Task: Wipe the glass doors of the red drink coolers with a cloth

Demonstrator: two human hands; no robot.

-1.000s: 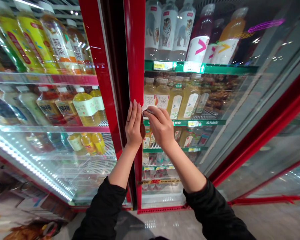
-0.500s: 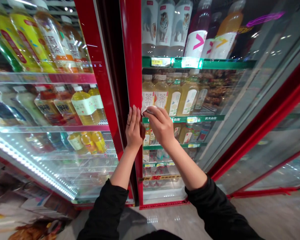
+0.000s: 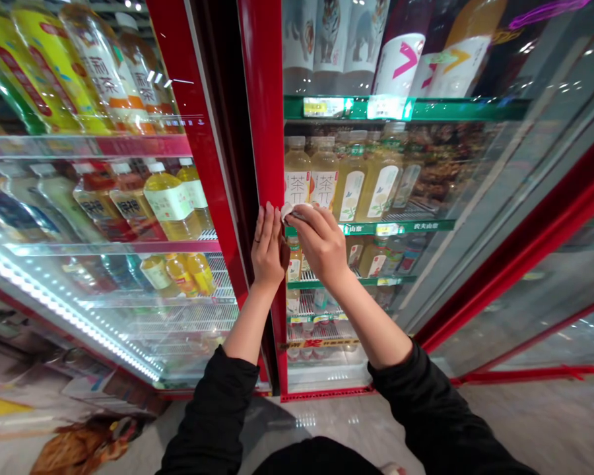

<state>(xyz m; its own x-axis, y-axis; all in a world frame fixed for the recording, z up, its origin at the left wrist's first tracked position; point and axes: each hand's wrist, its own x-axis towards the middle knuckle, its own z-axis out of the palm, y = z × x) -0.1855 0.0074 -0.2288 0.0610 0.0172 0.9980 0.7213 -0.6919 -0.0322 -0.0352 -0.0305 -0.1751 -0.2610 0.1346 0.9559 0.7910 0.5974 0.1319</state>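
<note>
My left hand point(image 3: 268, 249) lies flat with fingers stretched upward against the red door frame point(image 3: 263, 119) of a drinks fridge. Beside it, my right hand point(image 3: 323, 243) pinches a small crumpled white tissue point(image 3: 288, 212) and presses it to the glass where it meets the red frame. Its fingertips point left, close to the left hand's fingers. Behind the glass, bottles of pale tea point(image 3: 297, 185) stand on a shelf with a green edge strip point(image 3: 426, 226). The right palm is turned away from view.
A second fridge with a red frame point(image 3: 178, 86) and rows of bottles point(image 3: 171, 198) is at the left. A red-edged glass door point(image 3: 505, 244) slants across the right. Grey floor point(image 3: 525, 422) lies below, and a brown crumpled bag point(image 3: 74, 448) sits at the lower left.
The view has tipped down slightly, so shelves and bottles sit a little higher. Both hands keep nearly the same place on the frame and glass, and the right hand still holds the tissue.
</note>
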